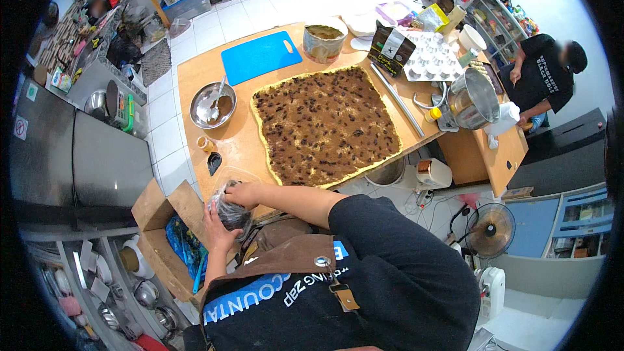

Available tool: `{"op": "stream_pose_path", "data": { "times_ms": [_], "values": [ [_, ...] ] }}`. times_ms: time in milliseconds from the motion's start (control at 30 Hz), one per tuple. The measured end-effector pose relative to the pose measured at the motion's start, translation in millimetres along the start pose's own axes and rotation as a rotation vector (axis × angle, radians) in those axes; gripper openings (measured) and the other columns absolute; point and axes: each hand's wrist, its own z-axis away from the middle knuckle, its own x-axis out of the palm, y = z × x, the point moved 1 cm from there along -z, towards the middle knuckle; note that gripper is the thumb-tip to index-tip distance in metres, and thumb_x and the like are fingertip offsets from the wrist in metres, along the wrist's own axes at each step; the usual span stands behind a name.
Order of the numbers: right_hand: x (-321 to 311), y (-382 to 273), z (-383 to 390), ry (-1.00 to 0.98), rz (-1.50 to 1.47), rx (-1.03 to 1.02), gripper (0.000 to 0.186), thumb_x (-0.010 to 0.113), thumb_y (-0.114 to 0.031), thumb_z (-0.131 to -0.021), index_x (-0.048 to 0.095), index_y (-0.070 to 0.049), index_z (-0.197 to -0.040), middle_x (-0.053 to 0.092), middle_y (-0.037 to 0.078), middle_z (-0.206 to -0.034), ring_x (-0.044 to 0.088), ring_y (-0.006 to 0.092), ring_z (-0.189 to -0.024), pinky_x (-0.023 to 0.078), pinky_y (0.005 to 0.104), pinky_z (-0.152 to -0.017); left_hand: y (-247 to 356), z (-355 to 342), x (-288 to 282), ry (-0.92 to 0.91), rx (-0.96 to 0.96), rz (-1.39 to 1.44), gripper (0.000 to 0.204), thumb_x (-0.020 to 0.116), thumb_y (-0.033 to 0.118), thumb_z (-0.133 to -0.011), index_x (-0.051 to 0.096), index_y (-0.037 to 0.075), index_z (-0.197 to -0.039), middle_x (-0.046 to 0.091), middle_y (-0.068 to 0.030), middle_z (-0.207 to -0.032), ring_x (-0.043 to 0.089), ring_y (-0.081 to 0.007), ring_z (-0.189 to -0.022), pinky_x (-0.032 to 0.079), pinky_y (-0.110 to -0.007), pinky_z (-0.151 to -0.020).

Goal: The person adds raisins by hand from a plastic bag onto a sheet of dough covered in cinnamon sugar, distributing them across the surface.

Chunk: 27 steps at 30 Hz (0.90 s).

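Observation:
At the near left edge of the table, my left hand (pixel 221 229) is wrapped round a clear plastic bag (pixel 229 216) with dark contents. My right hand (pixel 243 194) has its curled fingers at the top of the bag, and its fingertips are partly hidden in the plastic. A clear plastic tub (pixel 235 174) sits just behind the bag. To the right lies a large flat sheet of dough (pixel 328 127), covered with brown filling and scattered dark raisin-like pieces. Beside my hands are a black scrap of plastic (pixel 214 163) and a small orange-topped jar (pixel 206 144).
A steel bowl with spoons (pixel 203 116), a blue cutting board (pixel 260 58) and a tub of brown filling (pixel 324 49) surround the dough. A metal rod (pixel 398 101) lies right of it. An open cardboard box (pixel 156 237) stands at my left. Another person (pixel 543 75) stands at far right.

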Motion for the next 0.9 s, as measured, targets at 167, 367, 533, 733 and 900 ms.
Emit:
{"op": "stream_pose_path", "data": {
  "times_ms": [167,367,533,733,900],
  "values": [
    [6.3,-11.0,7.1,0.036,0.099,0.114,0.037,0.063,-0.012,-0.068,0.053,-0.003,-0.103,0.052,0.016,-0.107,0.056,0.0337,-0.096,0.047,0.0419,-0.08,5.9,-1.4,-4.4,-0.013,0.017,-0.004,0.116,0.086,0.019,-0.042,0.019,0.016,-0.137,0.02,-0.0152,-0.141,0.027,-0.0358,-0.126,0.029,-0.042,-0.103],
    [9.7,-11.1,7.7,0.148,0.142,0.061,0.027,0.061,-0.01,-0.07,0.057,-0.003,-0.096,0.056,0.014,-0.1,0.058,0.031,-0.092,0.05,0.0401,-0.075,-1.9,-0.9,-0.2,-0.002,-0.005,-0.005,0.12,0.086,0.02,-0.042,0.015,0.017,-0.139,0.02,-0.0171,-0.141,0.027,-0.0359,-0.126,0.028,-0.043,-0.103],
    [23.4,0.8,-1.6,0.273,0.106,0.196,0.015,0.058,-0.011,-0.07,0.06,-0.003,-0.083,0.06,0.012,-0.087,0.061,0.0294,-0.083,0.05,0.0393,-0.07,0.0,-1.3,0.4,0.0,0.015,-0.008,0.119,0.086,0.021,-0.043,0.015,0.017,-0.139,0.02,-0.0175,-0.141,0.026,-0.0364,-0.127,0.026,-0.044,-0.104],
    [-1.2,13.9,-13.3,0.431,-0.64,0.329,0.013,0.065,-0.009,-0.066,0.061,-0.002,-0.075,0.061,0.012,-0.076,0.062,0.0196,-0.075,0.05,0.0323,-0.061,-3.3,1.1,4.3,0.019,-0.014,0.04,0.118,0.085,0.02,-0.044,0.016,0.017,-0.139,0.02,-0.0174,-0.141,0.025,-0.0368,-0.127,0.024,-0.044,-0.105],
    [2.9,34.4,4.0,0.284,-1.819,0.371,0.011,0.06,-0.003,-0.078,0.059,-0.006,-0.088,0.059,0.002,-0.084,0.058,0.0154,-0.074,0.051,0.0261,-0.062,-1.0,0.3,2.9,0.013,-0.011,0.038,0.118,0.085,0.02,-0.043,0.017,0.016,-0.138,0.022,-0.0172,-0.14,0.026,-0.0368,-0.127,0.025,-0.044,-0.105]
  ]
}}
